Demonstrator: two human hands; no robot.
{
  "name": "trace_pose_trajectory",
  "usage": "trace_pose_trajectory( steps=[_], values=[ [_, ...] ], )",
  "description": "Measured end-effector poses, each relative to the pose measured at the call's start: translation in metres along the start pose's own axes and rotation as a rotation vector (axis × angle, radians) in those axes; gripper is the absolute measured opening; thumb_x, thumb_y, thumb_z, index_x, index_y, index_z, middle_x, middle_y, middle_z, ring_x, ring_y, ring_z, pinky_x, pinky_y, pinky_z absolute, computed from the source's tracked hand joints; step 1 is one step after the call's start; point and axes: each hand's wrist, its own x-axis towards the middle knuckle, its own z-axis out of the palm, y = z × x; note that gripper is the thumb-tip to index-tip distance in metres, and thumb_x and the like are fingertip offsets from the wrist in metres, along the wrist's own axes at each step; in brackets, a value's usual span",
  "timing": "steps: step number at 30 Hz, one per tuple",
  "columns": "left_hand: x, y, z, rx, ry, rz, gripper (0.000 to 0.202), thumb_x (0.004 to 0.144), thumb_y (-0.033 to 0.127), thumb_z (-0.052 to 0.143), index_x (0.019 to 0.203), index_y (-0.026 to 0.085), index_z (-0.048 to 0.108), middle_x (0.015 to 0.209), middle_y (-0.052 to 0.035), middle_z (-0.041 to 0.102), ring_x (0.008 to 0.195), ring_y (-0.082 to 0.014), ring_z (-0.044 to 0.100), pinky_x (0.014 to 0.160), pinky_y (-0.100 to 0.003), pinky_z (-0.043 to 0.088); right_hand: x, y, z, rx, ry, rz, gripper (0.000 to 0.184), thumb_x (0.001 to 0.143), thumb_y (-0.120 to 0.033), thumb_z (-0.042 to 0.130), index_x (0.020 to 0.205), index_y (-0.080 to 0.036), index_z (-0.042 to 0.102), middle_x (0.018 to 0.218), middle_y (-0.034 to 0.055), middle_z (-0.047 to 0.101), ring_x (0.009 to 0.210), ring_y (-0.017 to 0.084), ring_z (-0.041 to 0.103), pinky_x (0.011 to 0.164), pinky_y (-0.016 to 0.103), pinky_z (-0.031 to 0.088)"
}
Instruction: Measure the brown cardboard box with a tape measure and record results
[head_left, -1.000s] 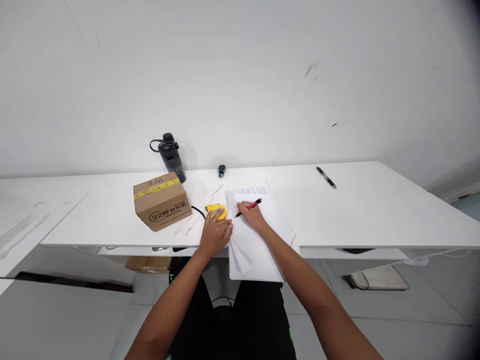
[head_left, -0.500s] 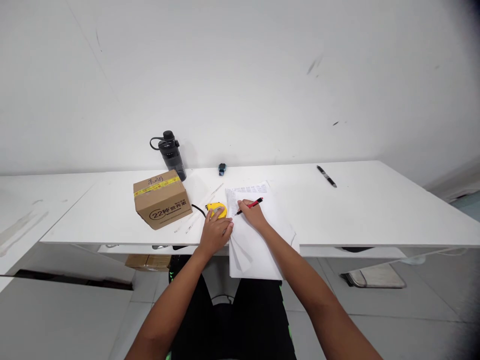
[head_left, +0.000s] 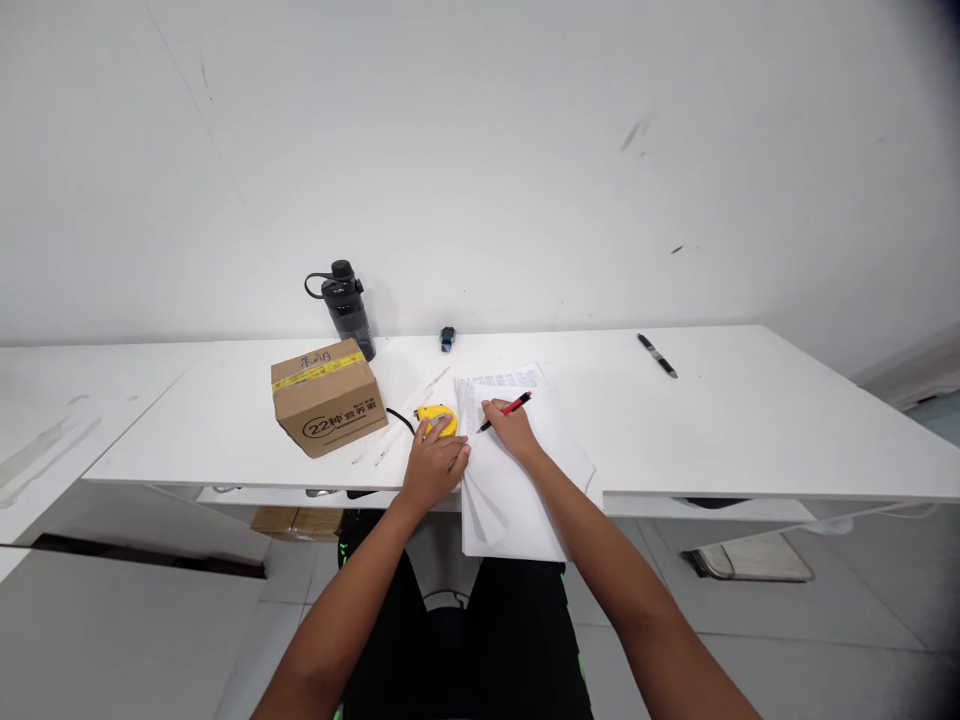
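The head camera swings a little, so the desk (head_left: 712,420), the cardboard box (head_left: 328,398) and the papers (head_left: 517,480) sit slightly further right in the view. The right hand (head_left: 511,430) with the red pen (head_left: 510,408) and the left hand (head_left: 435,465) shift with them by the same trace.

A red pen (head_left: 506,410) with a black tip slants in the right hand (head_left: 510,432), its tip down on a loose stack of white paper sheets (head_left: 517,490). The sheets fan out and overhang the near edge of the table (head_left: 750,430). A yellow tape measure (head_left: 437,420) lies just left of them, under the fingertips of the left hand (head_left: 435,465).
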Motion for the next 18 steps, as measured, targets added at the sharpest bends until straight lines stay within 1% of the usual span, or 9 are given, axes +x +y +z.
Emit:
trace_pose_trajectory(
  steps=[4, 8, 10, 11, 12, 13, 15, 16, 18],
  values=[
    [-0.001, -0.001, 0.001, -0.01, 0.013, -0.004, 0.026, 0.094, 0.025, 0.046, 0.093, 0.023, 0.072, 0.102, -0.003, 0.074, 0.13, -0.0235, 0.048, 0.114, -0.053, 0.023, -0.002, -0.003, 0.001, 0.007, 0.007, -0.013, 0.039, 0.081, -0.047, 0.052, 0.052, -0.021, 0.054, 0.055, -0.0006, 0.055, 0.062, 0.017, 0.054, 0.066, 0.029, 0.043],
    [-0.003, 0.001, 0.001, -0.011, 0.018, -0.023, 0.025, 0.093, 0.025, 0.047, 0.095, 0.024, 0.072, 0.101, -0.0041, 0.074, 0.128, -0.0236, 0.049, 0.113, -0.053, 0.025, -0.009, -0.007, 0.002, -0.018, 0.129, -0.057, 0.044, 0.085, -0.056, 0.048, 0.063, -0.021, 0.061, 0.069, 0.0033, 0.066, 0.074, 0.021, 0.06, 0.075, 0.032, 0.045],
    [-0.005, 0.002, 0.0, -0.01, 0.013, -0.026, 0.024, 0.092, 0.025, 0.049, 0.092, 0.025, 0.073, 0.101, -0.0035, 0.074, 0.128, -0.0234, 0.049, 0.112, -0.053, 0.026, -0.011, -0.003, 0.003, -0.076, 0.207, -0.123, 0.042, 0.085, -0.057, 0.049, 0.074, -0.021, 0.066, 0.081, 0.0063, 0.07, 0.083, 0.023, 0.062, 0.08, 0.034, 0.045],
    [-0.007, 0.002, 0.0, -0.01, 0.011, -0.027, 0.024, 0.092, 0.025, 0.049, 0.091, 0.025, 0.073, 0.101, -0.0031, 0.075, 0.128, -0.0234, 0.049, 0.112, -0.053, 0.026, -0.01, 0.001, 0.003, -0.11, 0.241, -0.18, 0.04, 0.085, -0.056, 0.049, 0.082, -0.02, 0.067, 0.089, 0.0082, 0.07, 0.088, 0.024, 0.062, 0.083, 0.035, 0.046],
    [-0.008, 0.002, 0.0, -0.009, 0.01, -0.027, 0.023, 0.092, 0.025, 0.049, 0.09, 0.025, 0.073, 0.101, -0.0029, 0.075, 0.128, -0.0235, 0.049, 0.112, -0.054, 0.026, -0.009, 0.006, 0.004, -0.142, 0.265, -0.243, 0.04, 0.085, -0.054, 0.049, 0.092, -0.019, 0.067, 0.098, 0.0104, 0.069, 0.094, 0.025, 0.061, 0.085, 0.036, 0.046],
    [-0.009, 0.002, 0.0, -0.008, 0.009, -0.027, 0.023, 0.092, 0.025, 0.049, 0.09, 0.025, 0.073, 0.101, -0.0027, 0.075, 0.128, -0.0235, 0.049, 0.112, -0.054, 0.026, -0.007, 0.011, 0.005, -0.175, 0.279, -0.273, 0.043, 0.084, -0.052, 0.049, 0.104, -0.017, 0.066, 0.107, 0.0124, 0.067, 0.097, 0.026, 0.061, 0.086, 0.037, 0.046],
    [-0.012, 0.002, 0.0, -0.006, 0.008, -0.029, 0.023, 0.091, 0.026, 0.05, 0.089, 0.025, 0.072, 0.101, -0.0024, 0.075, 0.128, -0.0234, 0.049, 0.113, -0.053, 0.025, -0.001, 0.021, 0.007, -0.225, 0.297, -0.24, 0.052, 0.082, -0.045, 0.045, 0.122, -0.014, 0.058, 0.118, 0.0157, 0.063, 0.099, 0.026, 0.061, 0.086, 0.04, 0.047],
    [-0.014, 0.002, 0.001, -0.007, 0.008, -0.028, 0.023, 0.091, 0.026, 0.05, 0.088, 0.025, 0.072, 0.101, -0.0023, 0.074, 0.128, -0.0233, 0.049, 0.113, -0.053, 0.025, 0.001, 0.026, 0.007, -0.241, 0.309, -0.194, 0.056, 0.082, -0.041, 0.043, 0.128, -0.012, 0.054, 0.119, 0.0169, 0.062, 0.099, 0.027, 0.061, 0.087, 0.042, 0.047],
    [-0.017, 0.001, 0.001, -0.017, 0.02, -0.024, 0.022, 0.091, 0.026, 0.05, 0.088, 0.025, 0.071, 0.105, -0.0022, 0.073, 0.128, -0.023, 0.049, 0.113, -0.053, 0.024, 0.005, 0.031, 0.008, -0.251, 0.346, -0.119, 0.058, 0.081, -0.035, 0.037, 0.132, -0.01, 0.051, 0.119, 0.0181, 0.062, 0.103, 0.029, 0.059, 0.092, 0.045, 0.044]
  ],
)
